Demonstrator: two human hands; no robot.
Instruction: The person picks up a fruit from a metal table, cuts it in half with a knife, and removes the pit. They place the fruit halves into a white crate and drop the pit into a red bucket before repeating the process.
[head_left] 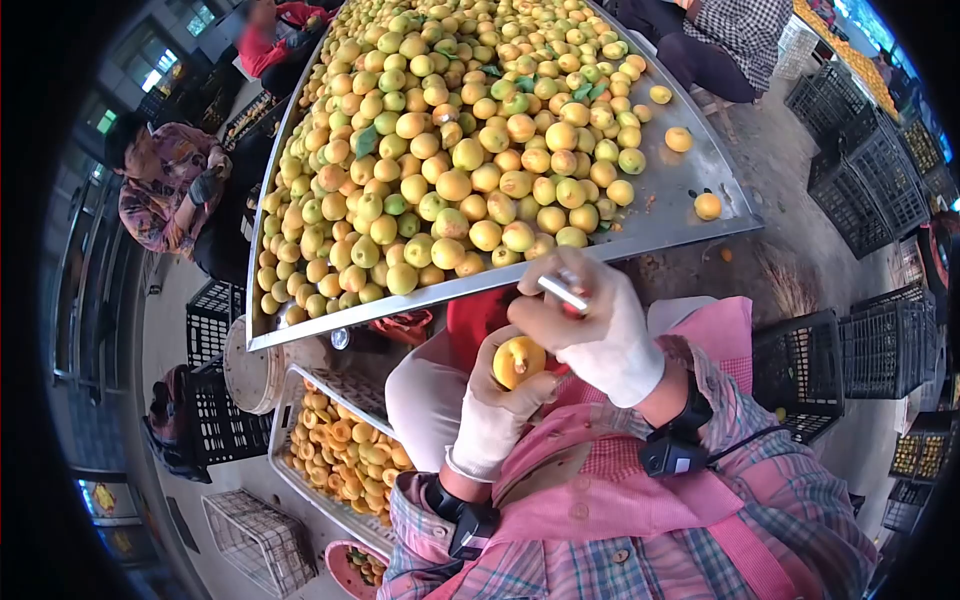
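My left hand, in a white glove, is closed around a yellow apricot. A brownish mark shows on the fruit's upturned side. My right hand, gloved too, is raised just above and to the right of it. Its fingers are curled around a short silver knife-like tool; the rest of the tool is hidden in the grip. Both hands are over my lap, close to the near rim of a metal table. Heaped on that table are many yellow-green apricots with a few leaves.
Left of my knees stands a white crate holding split apricots. Near it are a lidded bucket, an upturned-looking pale crate and a pink basin. Black crates stack up on the right. Other people sit around the table.
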